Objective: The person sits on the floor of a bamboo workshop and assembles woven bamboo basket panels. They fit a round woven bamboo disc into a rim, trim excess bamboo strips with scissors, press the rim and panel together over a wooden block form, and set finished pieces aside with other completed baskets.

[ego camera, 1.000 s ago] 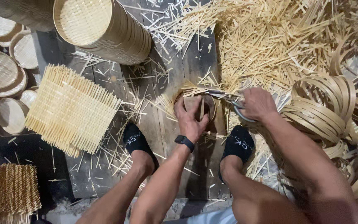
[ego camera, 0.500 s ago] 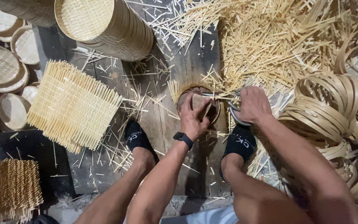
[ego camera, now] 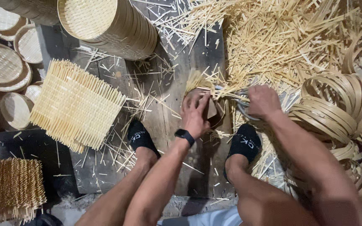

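Observation:
My left hand presses flat on a small round bamboo basket piece that rests on the wooden board between my feet. Pale bamboo strip ends stick out past the round rim at its far side. My right hand grips metal scissors held against the right edge of the round piece. A black watch sits on my left wrist. Most of the scissors are hidden under my right hand.
A square woven bamboo mat lies left of my feet, another at the bottom left. A stack of round woven trays lies at the top, more trays at left. Loose strips and bamboo hoops fill the right.
My left hand has turned the round piece a little, so the protruding strip ends now point up and left. My right hand with the scissors stays at its right edge.

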The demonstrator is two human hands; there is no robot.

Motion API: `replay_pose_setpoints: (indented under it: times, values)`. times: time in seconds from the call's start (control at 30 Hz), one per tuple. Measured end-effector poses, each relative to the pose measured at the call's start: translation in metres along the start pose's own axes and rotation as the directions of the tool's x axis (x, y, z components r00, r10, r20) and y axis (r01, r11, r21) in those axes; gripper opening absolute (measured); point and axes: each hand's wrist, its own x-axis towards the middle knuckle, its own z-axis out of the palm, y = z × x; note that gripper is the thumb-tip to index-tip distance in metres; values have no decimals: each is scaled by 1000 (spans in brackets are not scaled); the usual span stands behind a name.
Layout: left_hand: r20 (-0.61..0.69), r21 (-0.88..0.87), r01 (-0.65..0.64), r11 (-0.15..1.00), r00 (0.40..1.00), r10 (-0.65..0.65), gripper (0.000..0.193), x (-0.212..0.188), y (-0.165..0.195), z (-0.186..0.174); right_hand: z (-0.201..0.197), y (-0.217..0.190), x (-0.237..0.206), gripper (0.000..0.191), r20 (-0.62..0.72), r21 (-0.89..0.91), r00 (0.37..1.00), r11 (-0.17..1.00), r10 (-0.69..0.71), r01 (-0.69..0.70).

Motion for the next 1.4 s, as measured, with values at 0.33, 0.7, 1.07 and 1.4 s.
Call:
replay_pose_setpoints:
  times: [0.33, 0.7, 1.07, 1.4]
  values:
    - [-109, 94, -59, 994, 992, 69, 77, -8, 7, 3, -1, -5, 6, 40, -145, -107, 985, 991, -96, 81]
    - [271, 130, -292, 948, 930, 249, 75, 12, -8, -23, -5, -1, 9, 51, -170, -124, 974, 984, -152, 131]
    - [-8, -56, -103, 993, 995, 103, 77, -5, -10, 13, -9, 4, 11, 54, -149, -135, 971, 977, -187, 168]
    - [164, -66, -263, 963, 949, 270, 67, 10, -22, -17, -17, 21, 5, 24, -54, 50, 996, 995, -78, 81]
